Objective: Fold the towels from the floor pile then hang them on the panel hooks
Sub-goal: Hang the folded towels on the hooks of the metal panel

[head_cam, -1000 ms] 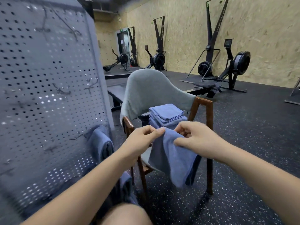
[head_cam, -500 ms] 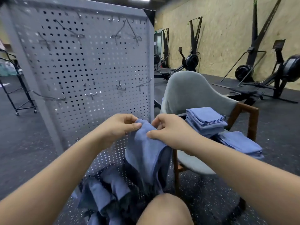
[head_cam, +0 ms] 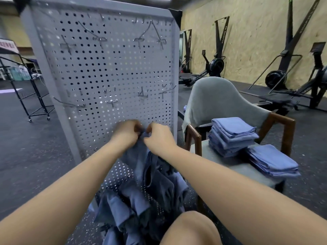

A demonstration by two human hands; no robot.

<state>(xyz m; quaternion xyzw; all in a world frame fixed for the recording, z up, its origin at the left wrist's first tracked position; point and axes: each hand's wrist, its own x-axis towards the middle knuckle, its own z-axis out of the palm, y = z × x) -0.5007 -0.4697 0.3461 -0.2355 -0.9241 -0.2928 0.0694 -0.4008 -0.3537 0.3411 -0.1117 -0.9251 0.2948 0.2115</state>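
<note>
A folded blue towel (head_cam: 141, 156) hangs down from both my hands, right against the grey perforated panel (head_cam: 109, 71). My left hand (head_cam: 126, 132) and my right hand (head_cam: 159, 137) pinch its top edge close together at the panel's lower part. Several wire hooks (head_cam: 141, 38) stick out of the panel higher up. Below my hands, other blue towels (head_cam: 134, 206) hang on the lower panel. Two stacks of folded blue towels (head_cam: 231, 137) lie on the seat of a chair (head_cam: 217, 101) to the right. The hook under my hands is hidden.
My bare knee (head_cam: 189, 228) shows at the bottom. A black wheeled rack (head_cam: 26, 89) stands at the left. Rowing machines (head_cam: 212, 68) line the far wooden wall. The floor is dark speckled rubber.
My view swung left from the chair to the panel. Both hands carried the folded towel forward and up against the panel, closer together than before.
</note>
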